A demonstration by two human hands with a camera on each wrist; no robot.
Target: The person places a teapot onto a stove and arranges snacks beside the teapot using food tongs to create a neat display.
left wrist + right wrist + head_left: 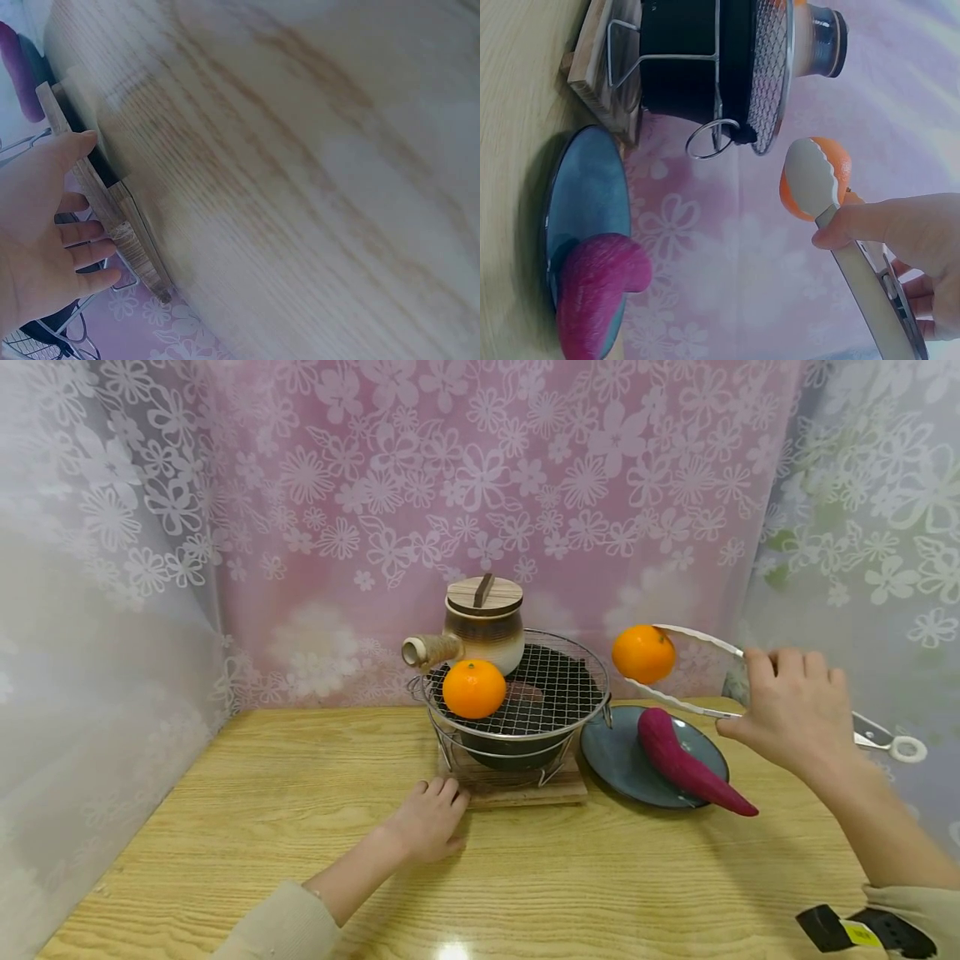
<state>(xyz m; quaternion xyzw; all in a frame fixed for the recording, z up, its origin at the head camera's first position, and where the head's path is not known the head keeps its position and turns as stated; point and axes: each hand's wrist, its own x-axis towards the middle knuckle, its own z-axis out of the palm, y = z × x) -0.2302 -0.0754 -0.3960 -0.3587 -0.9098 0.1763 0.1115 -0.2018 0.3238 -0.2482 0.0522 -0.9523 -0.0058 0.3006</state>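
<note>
My right hand (802,710) grips a pair of tongs (701,639), its white wavy tips around an orange mandarin (643,653). The fruit is held in the air above the blue plate's far side. A magenta sweet potato (678,760) lies on that plate (607,752), its thin end past the rim. My left hand (431,820) is at the front left corner of the wooden board (525,797) under the grill. Its loosely bent fingers (82,232) touch the board's edge in the left wrist view. Another mandarin (474,689) sits on the grill's wire mesh (555,693).
Behind the mesh mandarin stands a brown and cream teapot (483,639) with a wooden lid and a side handle pointing left. The round grill (510,752) has a wire frame and side rings. A floral curtain (487,485) hangs behind the wooden table (315,777).
</note>
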